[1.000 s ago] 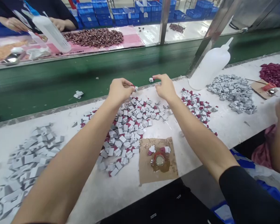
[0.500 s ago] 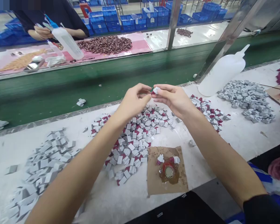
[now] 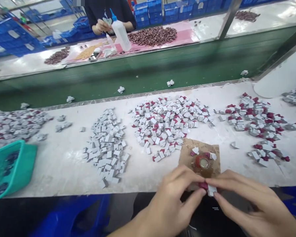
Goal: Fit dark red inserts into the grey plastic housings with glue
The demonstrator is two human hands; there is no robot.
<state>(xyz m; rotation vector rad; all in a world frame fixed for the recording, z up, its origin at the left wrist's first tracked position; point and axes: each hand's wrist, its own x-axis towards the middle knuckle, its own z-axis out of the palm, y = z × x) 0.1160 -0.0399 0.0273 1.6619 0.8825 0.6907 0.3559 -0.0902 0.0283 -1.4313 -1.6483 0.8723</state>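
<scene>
At the table's front edge, a small grey-and-maroon plastic piece (image 3: 211,190) is pinched between both hands. My left hand (image 3: 175,197) is closed with thumb and forefinger on its maroon end. My right hand (image 3: 251,200) is closed on its pale grey end. Just behind my fingers lies a brown cardboard square (image 3: 213,148), partly covered by them. On it sits a small round red-rimmed container (image 3: 203,162) in a wet brown stain, with two similar grey-and-maroon pieces beside it.
A heap of grey-and-maroon pieces (image 3: 162,121) lies mid-table, grey pieces (image 3: 108,144) left of it, more two-coloured pieces (image 3: 259,121) at right. A teal basket (image 3: 27,164) stands far left. Behind runs a green belt (image 3: 148,69); a co-worker's hand (image 3: 102,26) is beyond it.
Both hands have come down and back from above the heap to the table's front edge, with a grey-and-maroon piece between them. The view has swung left, bringing the teal basket in.
</scene>
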